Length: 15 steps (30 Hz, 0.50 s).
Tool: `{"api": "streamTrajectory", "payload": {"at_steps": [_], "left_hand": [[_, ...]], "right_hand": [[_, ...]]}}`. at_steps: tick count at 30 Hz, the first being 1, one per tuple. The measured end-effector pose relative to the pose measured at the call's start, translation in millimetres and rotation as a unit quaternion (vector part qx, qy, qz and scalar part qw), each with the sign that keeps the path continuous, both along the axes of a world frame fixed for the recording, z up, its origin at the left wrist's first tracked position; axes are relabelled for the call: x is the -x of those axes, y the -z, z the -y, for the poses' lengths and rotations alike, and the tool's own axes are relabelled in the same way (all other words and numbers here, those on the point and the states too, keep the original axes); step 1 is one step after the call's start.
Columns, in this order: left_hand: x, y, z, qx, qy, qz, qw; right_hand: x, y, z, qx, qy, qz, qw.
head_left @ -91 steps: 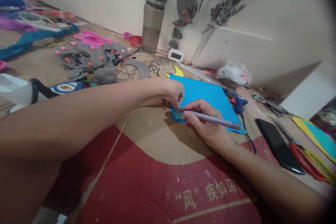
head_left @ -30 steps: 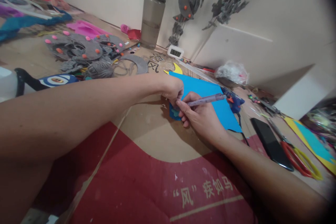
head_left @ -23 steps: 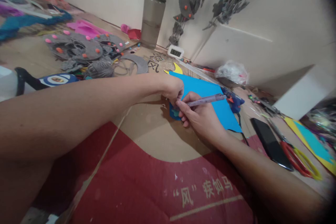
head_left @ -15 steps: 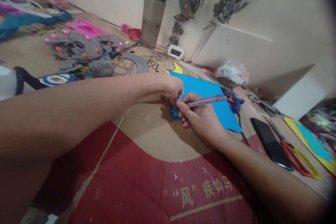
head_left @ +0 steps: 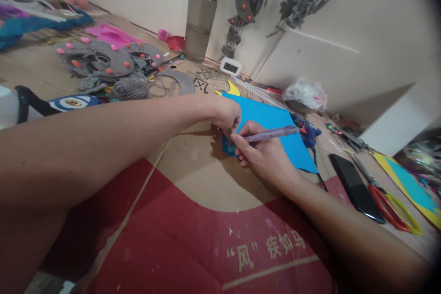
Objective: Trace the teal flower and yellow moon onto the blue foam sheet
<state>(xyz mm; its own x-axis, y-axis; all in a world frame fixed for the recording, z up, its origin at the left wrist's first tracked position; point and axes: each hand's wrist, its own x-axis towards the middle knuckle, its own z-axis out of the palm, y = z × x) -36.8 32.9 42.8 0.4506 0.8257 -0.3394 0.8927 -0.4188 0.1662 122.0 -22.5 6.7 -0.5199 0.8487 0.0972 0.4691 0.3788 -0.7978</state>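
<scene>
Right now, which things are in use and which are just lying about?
In use: left hand, right hand, purple pen, blue sheet, small blue cutout.
Lying about: water bottle, glue gun, phone, scissors, grey yarn ball.

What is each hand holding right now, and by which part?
The right hand holds a purple pen near its tip end. The left hand fingers press at the near corner of the blue sheet; whether they pinch anything cannot be told.

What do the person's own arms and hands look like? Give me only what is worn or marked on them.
Both forearms are bare to the frame edge: no sleeves, gloves or watch show. The left hand and right hand carry no visible rings, bands or markings.
</scene>
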Motion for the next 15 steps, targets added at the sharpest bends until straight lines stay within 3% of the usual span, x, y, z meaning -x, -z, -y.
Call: {"api": "streamTrajectory", "payload": {"at_steps": [15], "left_hand": [[-0.8, -1.7, 2.0, -0.008, 0.005, -0.004, 1.000]], "right_hand": [[-1.9, 1.0, 0.4, -0.012, -0.006, -0.004, 1.000]]}}
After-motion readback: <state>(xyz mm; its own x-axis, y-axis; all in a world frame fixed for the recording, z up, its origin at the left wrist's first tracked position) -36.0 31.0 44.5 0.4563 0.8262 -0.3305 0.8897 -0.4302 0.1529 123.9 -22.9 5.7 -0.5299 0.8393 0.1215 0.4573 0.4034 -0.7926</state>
